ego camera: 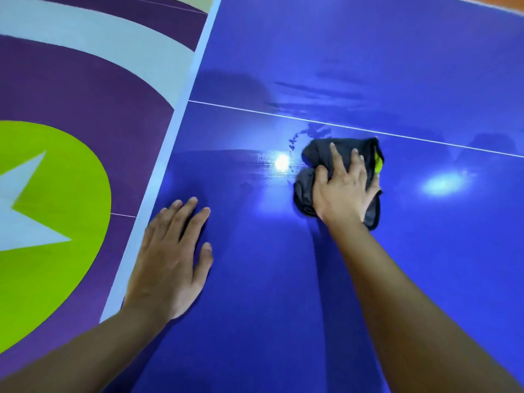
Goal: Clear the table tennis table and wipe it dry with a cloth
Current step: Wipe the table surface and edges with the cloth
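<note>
The blue table tennis table [368, 66] fills most of the view, with a thin white centre line running across it. A crumpled dark grey cloth [316, 154] with a bit of yellow-green on its right side lies on the table just below that line. My right hand [343, 188] presses down on the cloth with fingers spread over it. My left hand [170, 259] rests flat on the table near its white left edge, fingers straight, holding nothing. Wet streaks and small drops show on the surface left of and above the cloth.
The table's white side edge [173, 131] runs diagonally up the left. Beyond it is the floor [56, 89], purple with a white band and a yellow-green circle. Bright lamp reflections glare on the table beside the cloth.
</note>
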`<state>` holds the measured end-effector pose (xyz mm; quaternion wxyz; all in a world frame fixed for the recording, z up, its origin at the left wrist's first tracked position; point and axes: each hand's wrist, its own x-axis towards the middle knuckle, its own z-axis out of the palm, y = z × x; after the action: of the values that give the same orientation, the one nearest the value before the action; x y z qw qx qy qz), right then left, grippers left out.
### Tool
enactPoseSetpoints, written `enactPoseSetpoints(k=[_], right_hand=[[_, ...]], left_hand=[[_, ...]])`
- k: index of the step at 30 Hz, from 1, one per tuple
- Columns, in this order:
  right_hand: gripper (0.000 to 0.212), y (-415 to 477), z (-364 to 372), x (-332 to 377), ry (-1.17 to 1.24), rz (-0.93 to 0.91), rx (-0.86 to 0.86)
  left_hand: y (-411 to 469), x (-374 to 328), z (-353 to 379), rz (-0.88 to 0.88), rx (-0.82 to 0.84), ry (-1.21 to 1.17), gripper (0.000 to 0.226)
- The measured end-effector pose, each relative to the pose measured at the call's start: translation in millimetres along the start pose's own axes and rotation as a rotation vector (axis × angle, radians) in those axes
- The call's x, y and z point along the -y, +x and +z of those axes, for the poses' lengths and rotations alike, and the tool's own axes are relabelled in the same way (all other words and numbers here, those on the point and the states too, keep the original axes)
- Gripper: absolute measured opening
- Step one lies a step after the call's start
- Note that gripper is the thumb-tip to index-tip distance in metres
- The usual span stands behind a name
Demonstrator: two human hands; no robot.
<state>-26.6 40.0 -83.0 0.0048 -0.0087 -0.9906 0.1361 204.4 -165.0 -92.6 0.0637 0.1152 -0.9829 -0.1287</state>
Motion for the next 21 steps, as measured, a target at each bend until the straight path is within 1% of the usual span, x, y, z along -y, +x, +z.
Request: enactPoseSetpoints(k=[2, 5, 6, 7, 9, 11, 12, 18, 20, 21], right_hand=[[0.057, 2.1, 17.3, 46.0, 0.007, -0.179, 0.015], [0.058, -15.6, 42.3, 113.9, 0.030, -0.600, 0.054], [0.057, -26.0, 48.4, 130.8, 0.028, -0.723, 0.092], [0.055, -33.8, 50.6, 141.4, 0.037, -0.790, 0.138], [0.054, -36.0, 50.0, 144.0, 0.070, -0.822, 0.188], [0.054, -23.7, 44.6, 124.7, 0.111, -0.769, 0.164], [0.055, -12.3, 40.7, 105.8, 0.116, -0.701, 0.133], [0.056, 74.8, -7.9, -48.1, 0.067, -0.138, -0.053], [0.056, 91.8, -17.9, -75.2, 0.061, 0.036, -0.058], [0.057, 96.1, -20.7, -81.5, 0.053, 0.090, -0.060]], left_hand=[[-0.2, 0.3, -0.3, -0.007, 0.014, -0.002, 0.059], [1.0, 2.0, 2.1, -0.008, 0.040, -0.012, 0.061], [0.6, 4.0, 2.0, -0.008, 0.044, -0.021, 0.060], [0.6, 4.1, 1.1, -0.004, 0.046, -0.026, 0.060], [0.8, 3.5, -1.4, 0.006, 0.045, -0.033, 0.059], [0.6, 5.6, -2.1, 0.020, 0.049, -0.028, 0.060], [1.5, 5.3, -2.0, 0.025, 0.054, -0.029, 0.061], [0.7, 4.8, -1.9, -0.010, 0.065, -0.046, 0.066], [1.7, 3.7, -1.5, -0.027, 0.070, -0.049, 0.067], [1.6, 2.1, -0.8, -0.031, 0.073, -0.044, 0.067]])
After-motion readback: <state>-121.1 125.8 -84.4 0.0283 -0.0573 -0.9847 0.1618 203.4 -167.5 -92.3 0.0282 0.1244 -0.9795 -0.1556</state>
